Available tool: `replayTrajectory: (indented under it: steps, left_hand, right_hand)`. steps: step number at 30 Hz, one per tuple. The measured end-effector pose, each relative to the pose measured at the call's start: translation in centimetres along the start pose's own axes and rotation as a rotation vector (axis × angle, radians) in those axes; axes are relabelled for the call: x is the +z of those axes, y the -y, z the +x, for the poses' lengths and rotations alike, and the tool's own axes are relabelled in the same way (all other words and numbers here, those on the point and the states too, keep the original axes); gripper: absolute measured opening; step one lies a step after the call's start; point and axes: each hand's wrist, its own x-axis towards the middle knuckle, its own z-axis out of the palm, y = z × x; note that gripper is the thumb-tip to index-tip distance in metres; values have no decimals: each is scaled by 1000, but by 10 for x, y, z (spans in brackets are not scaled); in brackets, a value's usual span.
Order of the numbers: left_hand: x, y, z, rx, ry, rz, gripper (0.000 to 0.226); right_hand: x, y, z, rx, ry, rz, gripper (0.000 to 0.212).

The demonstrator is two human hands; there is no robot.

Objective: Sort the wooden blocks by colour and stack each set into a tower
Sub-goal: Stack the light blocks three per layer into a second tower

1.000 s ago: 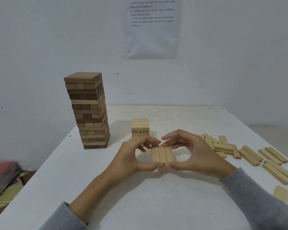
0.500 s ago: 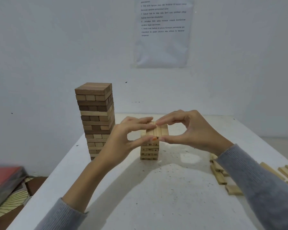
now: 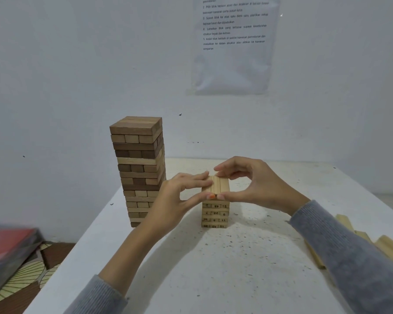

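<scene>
A short tower of pale numbered blocks [image 3: 215, 216] stands mid-table. On its top lies a row of three pale blocks [image 3: 216, 186], side by side. My left hand [image 3: 175, 200] pinches that row from the left, thumb at the front edge and fingers over the top. My right hand [image 3: 252, 184] grips it from the right in the same way, and the two thumbs meet at the front. A taller tower of mixed brown and tan blocks [image 3: 139, 168] stands to the left, partly behind my left hand.
Loose pale blocks [image 3: 388, 245] lie at the table's right edge, partly behind my right sleeve. The white table [image 3: 225, 268] meets a wall at the back with a printed sheet [image 3: 233, 44]. A red-and-dark box [image 3: 7, 248] sits low on the left, off the table.
Both hands have carried the row of three pale blocks from the table in front up and onto the pale tower. The view has risen with them.
</scene>
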Motion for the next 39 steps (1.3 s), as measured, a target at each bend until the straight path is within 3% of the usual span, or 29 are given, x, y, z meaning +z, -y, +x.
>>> replayTrajectory:
  steps: [21,26,31,39]
  left_hand:
    - [8,4,-2,-63,16,63,39]
    - [9,-5,-6,-54,-53,82,42]
    - [20,-24,-13,-211,-205,-131,50]
    - [42,-47,-26,-449,-177,-442,65]
  right_hand:
    - [7,-11,-2,92,43,-54,43]
    - [5,-7,-7,167,-11,37,27]
    - [26,8,-25,354,-316,284,32]
    - [68,28,-41,545,-251,497,55]
